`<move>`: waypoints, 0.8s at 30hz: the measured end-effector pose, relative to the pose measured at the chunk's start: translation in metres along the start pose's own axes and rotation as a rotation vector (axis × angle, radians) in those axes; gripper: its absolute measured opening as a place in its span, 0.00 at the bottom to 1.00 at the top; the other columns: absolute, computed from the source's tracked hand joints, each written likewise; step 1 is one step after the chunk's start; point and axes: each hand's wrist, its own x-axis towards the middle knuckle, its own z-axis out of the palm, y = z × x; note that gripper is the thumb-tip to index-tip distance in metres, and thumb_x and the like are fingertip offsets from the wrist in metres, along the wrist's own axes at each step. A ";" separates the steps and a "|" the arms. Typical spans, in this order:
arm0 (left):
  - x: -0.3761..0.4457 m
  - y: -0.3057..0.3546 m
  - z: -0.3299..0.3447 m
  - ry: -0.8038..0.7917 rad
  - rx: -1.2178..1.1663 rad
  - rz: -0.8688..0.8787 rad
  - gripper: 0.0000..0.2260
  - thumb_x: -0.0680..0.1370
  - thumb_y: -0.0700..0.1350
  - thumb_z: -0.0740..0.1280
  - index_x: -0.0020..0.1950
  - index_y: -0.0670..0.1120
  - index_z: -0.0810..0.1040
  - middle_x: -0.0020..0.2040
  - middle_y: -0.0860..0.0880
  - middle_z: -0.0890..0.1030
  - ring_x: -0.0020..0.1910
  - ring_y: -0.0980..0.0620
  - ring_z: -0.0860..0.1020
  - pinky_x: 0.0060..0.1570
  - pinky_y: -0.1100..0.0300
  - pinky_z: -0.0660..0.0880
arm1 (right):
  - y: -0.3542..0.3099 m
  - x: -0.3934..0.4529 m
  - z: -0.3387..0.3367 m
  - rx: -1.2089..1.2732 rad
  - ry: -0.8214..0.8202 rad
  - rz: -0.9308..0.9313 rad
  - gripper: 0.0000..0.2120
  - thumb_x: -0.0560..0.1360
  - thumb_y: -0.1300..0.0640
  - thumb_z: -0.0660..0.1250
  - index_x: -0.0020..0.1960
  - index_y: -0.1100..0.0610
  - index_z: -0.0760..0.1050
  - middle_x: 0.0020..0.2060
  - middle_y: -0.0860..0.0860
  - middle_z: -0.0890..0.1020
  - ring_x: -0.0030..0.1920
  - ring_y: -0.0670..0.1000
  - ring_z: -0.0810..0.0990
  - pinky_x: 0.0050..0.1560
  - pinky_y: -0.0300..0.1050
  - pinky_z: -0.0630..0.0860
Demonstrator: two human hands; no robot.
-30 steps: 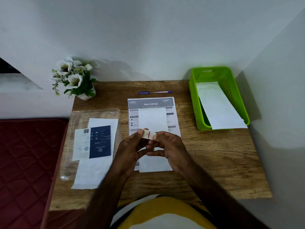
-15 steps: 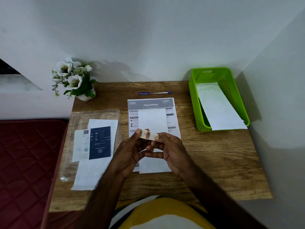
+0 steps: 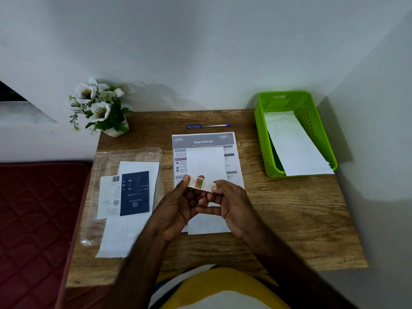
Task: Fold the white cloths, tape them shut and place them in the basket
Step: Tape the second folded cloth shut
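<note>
Left hand (image 3: 178, 206) and right hand (image 3: 229, 204) pinching tape roll (image 3: 197, 182) (label blurred), folded cloth (image 3: 206, 166) half hidden.

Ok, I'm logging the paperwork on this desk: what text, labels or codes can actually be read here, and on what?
"Wipe Railings": header of the printed sheet lying under the folded white cloth.
Body lines on that sheet: too small to read.
Dark blue card: print too blurred to read.
White label beside it: a barcode and blue handwriting, both illegible.
Tape roll held in both hands: red and green print, unreadable.

Head camera, looking down, desk (image 3: 289, 219) close.
</note>
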 end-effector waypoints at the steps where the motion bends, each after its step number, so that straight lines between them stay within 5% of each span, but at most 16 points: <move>1: 0.000 0.000 0.000 -0.003 -0.008 -0.004 0.24 0.81 0.55 0.65 0.72 0.43 0.75 0.55 0.39 0.83 0.44 0.49 0.83 0.48 0.55 0.83 | 0.000 0.000 -0.001 0.009 -0.007 0.000 0.07 0.81 0.61 0.62 0.50 0.61 0.79 0.35 0.54 0.83 0.40 0.54 0.86 0.48 0.58 0.85; 14: 0.000 0.004 -0.003 0.056 -0.009 -0.026 0.24 0.77 0.54 0.69 0.71 0.47 0.76 0.56 0.41 0.85 0.48 0.49 0.85 0.44 0.54 0.84 | 0.000 -0.001 -0.006 -0.059 -0.002 0.015 0.10 0.75 0.55 0.66 0.51 0.61 0.80 0.35 0.55 0.82 0.41 0.56 0.86 0.50 0.63 0.84; 24: 0.000 0.013 0.001 0.036 0.071 0.023 0.16 0.77 0.55 0.68 0.62 0.52 0.85 0.58 0.43 0.85 0.51 0.48 0.86 0.48 0.52 0.83 | -0.010 -0.001 -0.006 -0.172 0.055 -0.020 0.09 0.83 0.62 0.62 0.51 0.60 0.80 0.43 0.60 0.85 0.45 0.59 0.87 0.47 0.58 0.85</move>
